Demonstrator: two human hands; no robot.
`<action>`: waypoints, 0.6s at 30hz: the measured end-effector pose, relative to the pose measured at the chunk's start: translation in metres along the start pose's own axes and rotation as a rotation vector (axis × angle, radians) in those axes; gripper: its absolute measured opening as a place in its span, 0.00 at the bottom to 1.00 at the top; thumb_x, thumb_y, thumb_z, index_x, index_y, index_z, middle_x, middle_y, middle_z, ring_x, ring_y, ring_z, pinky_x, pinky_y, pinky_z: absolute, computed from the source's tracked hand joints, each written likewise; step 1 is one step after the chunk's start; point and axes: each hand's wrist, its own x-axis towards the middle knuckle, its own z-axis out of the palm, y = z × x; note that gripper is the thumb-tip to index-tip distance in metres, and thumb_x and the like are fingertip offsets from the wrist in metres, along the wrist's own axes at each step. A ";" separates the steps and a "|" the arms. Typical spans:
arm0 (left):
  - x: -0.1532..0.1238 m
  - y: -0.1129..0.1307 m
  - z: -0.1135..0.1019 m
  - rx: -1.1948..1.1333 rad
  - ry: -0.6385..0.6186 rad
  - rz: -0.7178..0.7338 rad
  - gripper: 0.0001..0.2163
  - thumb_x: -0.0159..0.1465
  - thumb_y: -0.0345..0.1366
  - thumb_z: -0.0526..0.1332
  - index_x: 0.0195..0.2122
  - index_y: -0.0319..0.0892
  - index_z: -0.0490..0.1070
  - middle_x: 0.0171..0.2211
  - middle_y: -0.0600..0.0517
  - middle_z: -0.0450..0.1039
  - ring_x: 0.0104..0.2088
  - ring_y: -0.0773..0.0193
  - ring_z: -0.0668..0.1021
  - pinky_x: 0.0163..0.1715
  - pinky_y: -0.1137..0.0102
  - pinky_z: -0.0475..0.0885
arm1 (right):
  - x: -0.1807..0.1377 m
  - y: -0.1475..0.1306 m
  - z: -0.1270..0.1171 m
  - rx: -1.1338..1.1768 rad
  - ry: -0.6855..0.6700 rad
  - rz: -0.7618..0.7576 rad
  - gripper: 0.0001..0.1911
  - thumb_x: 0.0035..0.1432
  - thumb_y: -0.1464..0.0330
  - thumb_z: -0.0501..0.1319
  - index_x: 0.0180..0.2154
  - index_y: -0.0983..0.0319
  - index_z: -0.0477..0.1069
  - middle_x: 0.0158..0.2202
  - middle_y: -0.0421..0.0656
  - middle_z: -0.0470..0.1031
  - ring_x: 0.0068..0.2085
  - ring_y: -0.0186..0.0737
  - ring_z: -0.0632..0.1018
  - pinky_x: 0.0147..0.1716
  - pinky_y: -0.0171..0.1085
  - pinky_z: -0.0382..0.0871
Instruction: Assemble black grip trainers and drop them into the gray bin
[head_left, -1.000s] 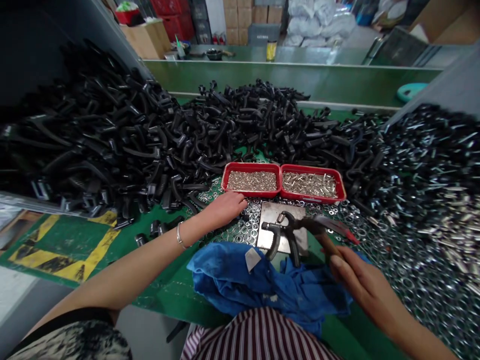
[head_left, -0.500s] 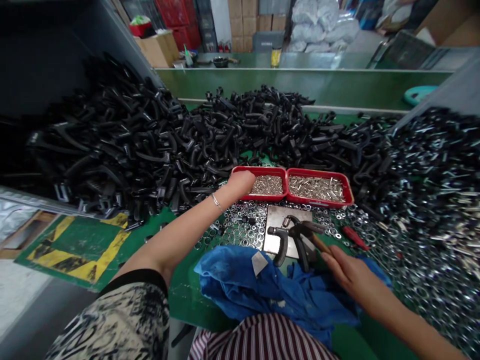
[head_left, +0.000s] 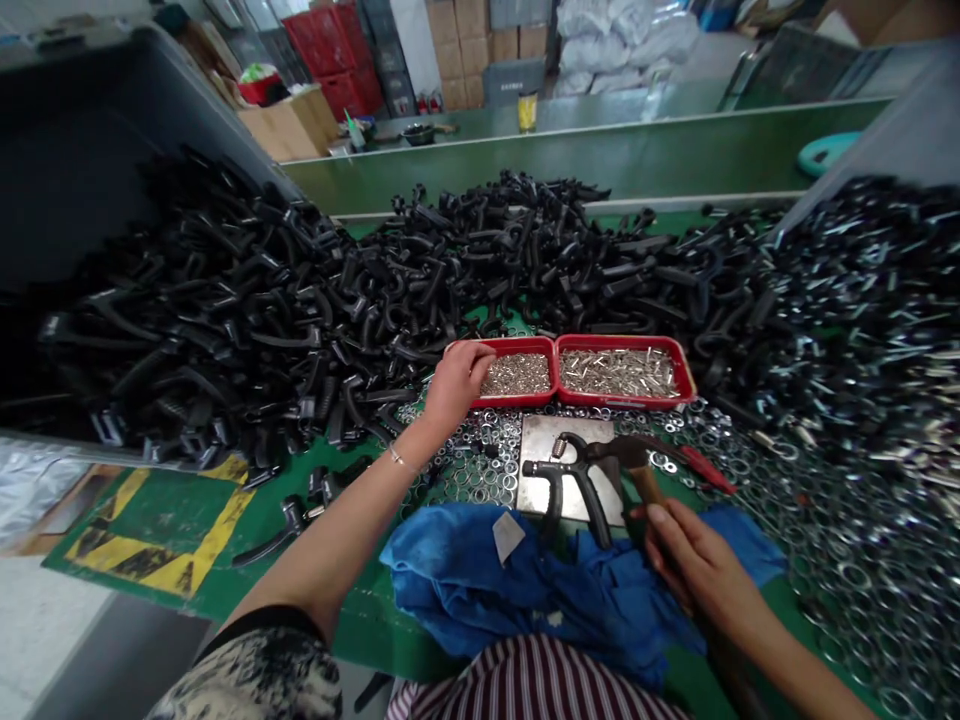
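My left hand [head_left: 456,378] is at the left end of a red tray [head_left: 517,402] of tiny metal pieces. Its thumb and fingers are pinched together; whatever they hold is too small to make out. My right hand [head_left: 694,560] grips the wooden handle of a hammer [head_left: 646,484], whose dark head hangs just right of a black hand grip exerciser [head_left: 589,490]. That exerciser, with a small spring near its top, lies on a square metal plate [head_left: 534,436], its two handles pointing toward me.
A second red tray [head_left: 686,375] holds small metal pins. Black handles [head_left: 420,270] are heaped behind and left. Metal rings [head_left: 855,575] spread on the right, near red-handled pliers [head_left: 709,470]. A blue cloth [head_left: 465,560] lies in front, bearing a grey metal piece [head_left: 508,537].
My left hand has risen slightly from the small pieces, with its fingers now showing. The hammer has shifted off the hand grip exerciser, toward the right and nearer me. The view has shifted a little.
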 end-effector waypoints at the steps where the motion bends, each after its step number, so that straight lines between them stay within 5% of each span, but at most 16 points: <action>1: -0.007 0.009 -0.002 -0.069 0.034 0.008 0.07 0.70 0.35 0.56 0.41 0.39 0.72 0.40 0.48 0.75 0.44 0.63 0.76 0.49 0.66 0.70 | 0.001 -0.003 0.000 -0.031 -0.015 -0.014 0.20 0.66 0.49 0.52 0.35 0.59 0.64 0.20 0.32 0.63 0.13 0.27 0.61 0.10 0.28 0.54; 5: -0.040 0.045 0.001 -0.305 -0.138 -0.041 0.06 0.69 0.36 0.58 0.41 0.42 0.73 0.33 0.53 0.76 0.35 0.66 0.77 0.42 0.69 0.71 | 0.006 -0.007 0.002 -0.058 -0.075 -0.026 0.22 0.67 0.50 0.52 0.29 0.60 0.62 0.18 0.32 0.61 0.13 0.25 0.60 0.11 0.27 0.52; 9: -0.056 0.060 0.022 -0.435 -0.396 -0.062 0.06 0.69 0.36 0.58 0.39 0.42 0.73 0.33 0.53 0.76 0.33 0.65 0.77 0.39 0.70 0.71 | 0.013 -0.001 0.004 0.132 -0.093 0.003 0.19 0.66 0.50 0.53 0.38 0.59 0.64 0.22 0.33 0.68 0.11 0.24 0.59 0.08 0.26 0.50; 12: -0.055 0.061 0.040 -0.384 -0.385 -0.042 0.06 0.68 0.35 0.59 0.38 0.42 0.74 0.38 0.51 0.76 0.40 0.62 0.77 0.43 0.68 0.70 | 0.016 0.003 0.003 0.250 -0.087 0.008 0.18 0.66 0.51 0.54 0.43 0.59 0.64 0.21 0.32 0.68 0.11 0.24 0.58 0.08 0.26 0.54; 18: -0.047 0.068 0.062 -0.358 -0.373 -0.083 0.06 0.68 0.35 0.59 0.37 0.41 0.74 0.36 0.51 0.75 0.39 0.62 0.76 0.43 0.68 0.69 | 0.018 0.007 0.002 0.352 -0.066 0.015 0.18 0.66 0.52 0.55 0.43 0.60 0.65 0.19 0.32 0.67 0.10 0.24 0.58 0.07 0.24 0.54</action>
